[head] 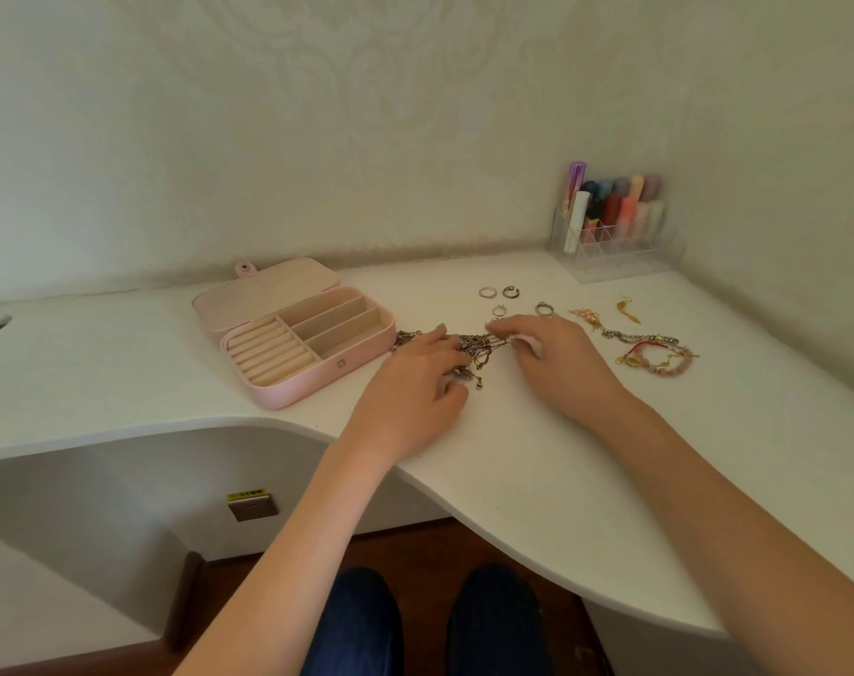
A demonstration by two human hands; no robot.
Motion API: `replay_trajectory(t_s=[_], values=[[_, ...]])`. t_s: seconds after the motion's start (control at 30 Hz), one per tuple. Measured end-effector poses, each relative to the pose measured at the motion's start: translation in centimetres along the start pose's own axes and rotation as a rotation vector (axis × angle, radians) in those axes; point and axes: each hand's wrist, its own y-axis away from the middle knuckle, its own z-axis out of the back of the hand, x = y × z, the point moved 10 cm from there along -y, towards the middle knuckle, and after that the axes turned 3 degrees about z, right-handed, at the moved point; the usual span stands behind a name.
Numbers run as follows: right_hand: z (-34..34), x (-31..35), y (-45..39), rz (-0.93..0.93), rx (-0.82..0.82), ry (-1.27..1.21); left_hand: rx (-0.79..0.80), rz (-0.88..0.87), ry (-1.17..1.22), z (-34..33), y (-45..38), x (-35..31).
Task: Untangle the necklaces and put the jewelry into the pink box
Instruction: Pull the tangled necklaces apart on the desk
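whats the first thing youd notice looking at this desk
Both hands meet mid-desk over the tangled necklaces: the left hand rests fingers on the clump and the right hand pinches strands at its right end. Just left of them lies the pink box, lid open, its compartments bare. Rings lie behind the hands, with bracelets to the right.

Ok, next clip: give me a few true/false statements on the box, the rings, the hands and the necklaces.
1. The pink box lies open, its compartments holding nothing. True.
2. Four rings lie on the desk beyond the hands. True.
3. The tangled necklaces are already in the box. False: they lie on the desk between the left hand and right hand.
4. The bracelets lie left of the box. False: they lie right of the right hand.
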Motion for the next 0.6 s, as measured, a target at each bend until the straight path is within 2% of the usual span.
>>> replay_trajectory(t_s=[0.1,0.2,0.3,0.4,0.6], values=[[0.0,0.6,0.0,0.04,-0.006,0.082,-0.058,0.04,0.059,0.8,0.0,0.4],[0.6,1.5,0.3,0.048,-0.018,0.0,-0.128,0.093,0.063,1.7,0.2,1.1],[-0.2,2.7,0.7,0.069,0.036,0.001,-0.096,0.055,0.016,1.1,0.1,1.1],[-1.7,3.0,0.7,0.049,0.087,0.135,-0.093,0.027,0.002,1.0,0.0,0.7],[-1.5,3.9,0.5,0.096,0.04,0.18,-0.106,0.012,0.024,1.1,0.0,0.7]])
